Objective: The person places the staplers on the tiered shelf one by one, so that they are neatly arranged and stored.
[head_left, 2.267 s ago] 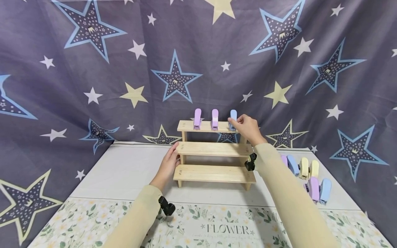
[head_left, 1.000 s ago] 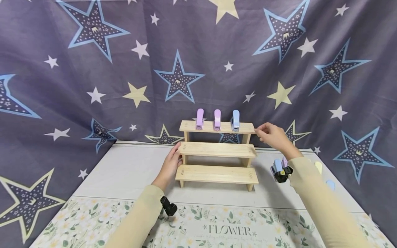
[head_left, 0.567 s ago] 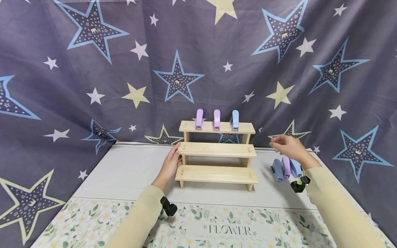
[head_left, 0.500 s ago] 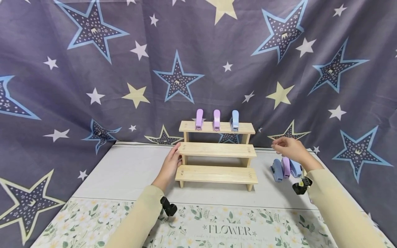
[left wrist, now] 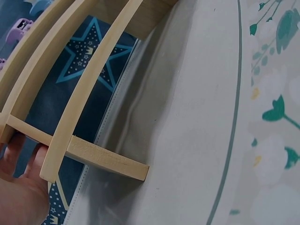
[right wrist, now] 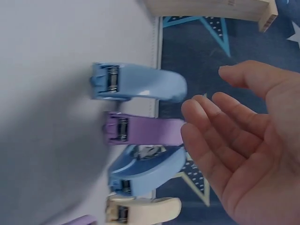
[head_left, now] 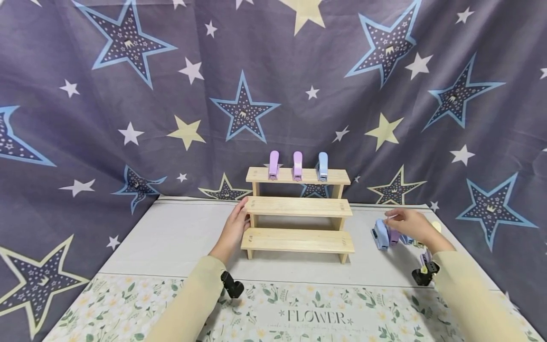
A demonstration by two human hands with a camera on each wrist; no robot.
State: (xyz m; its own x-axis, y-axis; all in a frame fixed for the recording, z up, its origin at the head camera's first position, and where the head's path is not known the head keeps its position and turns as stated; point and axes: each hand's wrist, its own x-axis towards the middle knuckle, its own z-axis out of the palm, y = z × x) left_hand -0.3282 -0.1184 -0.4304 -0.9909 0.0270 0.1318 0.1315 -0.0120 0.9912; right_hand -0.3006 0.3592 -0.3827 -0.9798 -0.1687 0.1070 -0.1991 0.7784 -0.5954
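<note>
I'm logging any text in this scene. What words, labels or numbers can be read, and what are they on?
"FLOWER": printed on the floral mat at the near table edge, below the wooden rack.
A line of smaller print under it is too small to read.
No readable marks show on the staplers or the star backdrop.

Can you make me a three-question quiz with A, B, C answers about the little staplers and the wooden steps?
1. Where do the three upright staplers stand?
A. top step
B. middle step
C. bottom step

2. What colour is the rightmost stapler on the shelf?
A. yellow
B. blue
C. green

3. What is the right hand doing?
A. gripping a stapler
B. reaching with open fingers
C. pressing the shelf

Answers:
1 A: all three stand on the top board of the wooden step shelf.
2 B: the blue stapler follows two purple staplers.
3 B: the right hand has loose fingers beside the row of staplers on the table, holding none.
</note>
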